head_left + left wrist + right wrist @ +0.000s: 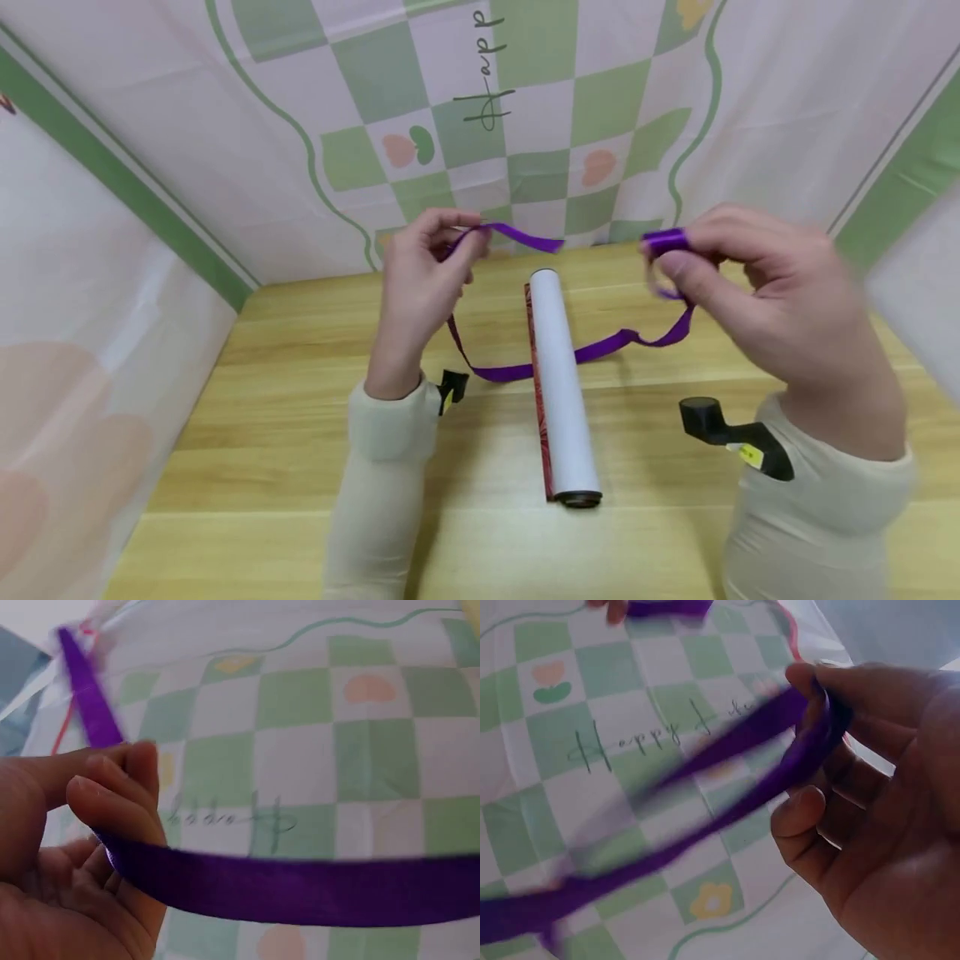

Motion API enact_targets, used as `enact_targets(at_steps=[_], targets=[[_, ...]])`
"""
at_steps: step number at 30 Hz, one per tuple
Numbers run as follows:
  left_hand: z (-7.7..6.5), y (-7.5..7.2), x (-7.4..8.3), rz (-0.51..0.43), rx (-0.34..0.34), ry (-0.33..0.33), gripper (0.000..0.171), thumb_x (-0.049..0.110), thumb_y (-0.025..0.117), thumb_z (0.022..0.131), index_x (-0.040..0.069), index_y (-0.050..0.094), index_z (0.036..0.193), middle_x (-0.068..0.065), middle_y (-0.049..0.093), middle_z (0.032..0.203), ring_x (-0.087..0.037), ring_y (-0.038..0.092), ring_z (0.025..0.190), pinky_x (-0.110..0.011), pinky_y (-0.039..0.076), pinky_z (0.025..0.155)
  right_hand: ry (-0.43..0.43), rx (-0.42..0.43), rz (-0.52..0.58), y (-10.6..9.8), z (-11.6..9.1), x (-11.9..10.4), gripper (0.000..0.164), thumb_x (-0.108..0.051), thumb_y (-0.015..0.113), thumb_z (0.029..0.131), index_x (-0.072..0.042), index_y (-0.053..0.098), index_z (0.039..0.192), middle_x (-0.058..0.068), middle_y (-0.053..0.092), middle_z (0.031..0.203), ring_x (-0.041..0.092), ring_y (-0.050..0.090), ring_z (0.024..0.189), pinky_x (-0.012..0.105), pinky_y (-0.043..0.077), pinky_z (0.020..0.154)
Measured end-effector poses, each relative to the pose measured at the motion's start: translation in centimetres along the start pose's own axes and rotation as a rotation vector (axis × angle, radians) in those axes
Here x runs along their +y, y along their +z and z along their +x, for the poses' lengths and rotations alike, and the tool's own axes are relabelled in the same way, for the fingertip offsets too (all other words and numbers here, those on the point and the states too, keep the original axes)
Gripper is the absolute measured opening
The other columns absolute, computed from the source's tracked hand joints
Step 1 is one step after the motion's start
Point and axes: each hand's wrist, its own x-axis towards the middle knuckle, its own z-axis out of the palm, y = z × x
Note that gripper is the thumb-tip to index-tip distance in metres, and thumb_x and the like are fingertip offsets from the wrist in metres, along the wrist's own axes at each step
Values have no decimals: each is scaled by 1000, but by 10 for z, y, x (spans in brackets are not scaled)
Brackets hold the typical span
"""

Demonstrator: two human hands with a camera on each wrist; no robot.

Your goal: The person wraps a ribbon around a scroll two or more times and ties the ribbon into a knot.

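A purple ribbon (504, 373) passes beneath a white rolled scroll (558, 383) that lies lengthwise on the table, with a red patterned edge along its left side and a dark end cap near me. Above the table to the left, my left hand (429, 287) pinches the ribbon between thumb and fingers, and a short free tail juts rightward. On the other side my right hand (780, 287) grips the ribbon's other end, which loops at the fingertips. In the right wrist view the ribbon (735, 810) hangs in two strands from that hand, partly blurred.
The wooden table (285, 433) runs back to a cloth backdrop (525, 108) with green and white checks. Pale cloth walls stand at both sides. A black camera mount (738, 437) sits on the right wrist, another (452, 388) on the left.
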Motion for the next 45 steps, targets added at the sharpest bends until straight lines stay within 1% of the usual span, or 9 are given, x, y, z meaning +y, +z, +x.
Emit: enact_targets(at_steps=[8, 18, 22, 25, 29, 34, 37, 41, 45], targets=[[4, 45, -22, 78, -198, -155, 21, 26, 65, 88, 7, 58, 94, -4, 69, 69, -19, 58, 47, -28, 47, 46, 23, -144, -121, 13, -2, -8, 24, 10, 67, 77, -2, 72, 97, 0, 60, 73, 7, 51, 67, 18, 38, 56], [-5, 85, -47, 54, -256, -238, 18, 25, 65, 88, 7, 61, 93, -3, 70, 74, -16, 60, 50, -27, 50, 49, 176, 87, 247, 27, 2, 0, 14, 11, 59, 83, 13, 64, 96, 22, 66, 80, 23, 62, 63, 24, 51, 56], [-7, 106, -52, 38, -291, -264, 20, 23, 65, 88, 6, 63, 99, -5, 71, 82, -18, 65, 60, -27, 53, 54, 185, 109, 280, 29, 3, 2, 14, 11, 58, 84, 15, 63, 97, 22, 66, 78, 24, 63, 63, 24, 51, 56], [-8, 115, -53, 106, -398, -199, 31, 24, 64, 89, 7, 62, 115, -6, 70, 103, -16, 67, 84, -23, 54, 71, 215, 104, 256, 30, 3, 7, 14, 8, 59, 85, 12, 64, 97, 20, 67, 78, 23, 63, 63, 23, 51, 56], [-8, 112, -52, 188, -448, -57, 37, 28, 53, 96, 9, 58, 128, -4, 65, 118, -14, 61, 102, -21, 45, 88, 274, 65, 238, 32, 4, 15, 15, 3, 61, 86, 10, 64, 99, 16, 68, 81, 21, 65, 68, 22, 53, 62], [-9, 90, -42, -211, -367, 79, 49, 34, 29, 104, 0, 62, 121, -14, 67, 107, -15, 62, 97, -27, 48, 90, 350, 16, 145, 42, 9, 24, 18, -6, 62, 88, 6, 65, 101, 13, 69, 89, 20, 66, 73, 23, 54, 67], [-10, 76, -36, -387, -377, 167, 41, 24, 38, 102, -7, 58, 120, -19, 66, 108, -16, 62, 100, -33, 48, 92, 405, -23, 57, 50, 11, 28, 23, -15, 62, 90, 2, 65, 105, 10, 69, 91, 20, 67, 75, 24, 54, 67], [-9, 64, -37, -351, -336, 209, 34, 15, 62, 90, -5, 60, 118, -17, 68, 102, -15, 63, 92, -34, 50, 86, 429, -77, 10, 58, 10, 34, 26, -20, 60, 92, 0, 66, 107, 9, 69, 95, 19, 66, 77, 22, 52, 67], [-5, 56, -45, -244, -268, 180, 31, 17, 68, 86, -1, 65, 111, -12, 70, 96, -13, 65, 86, -32, 52, 82, 421, -104, -38, 61, 8, 40, 27, -22, 60, 92, -1, 67, 108, 8, 69, 100, 17, 65, 84, 21, 51, 73]])
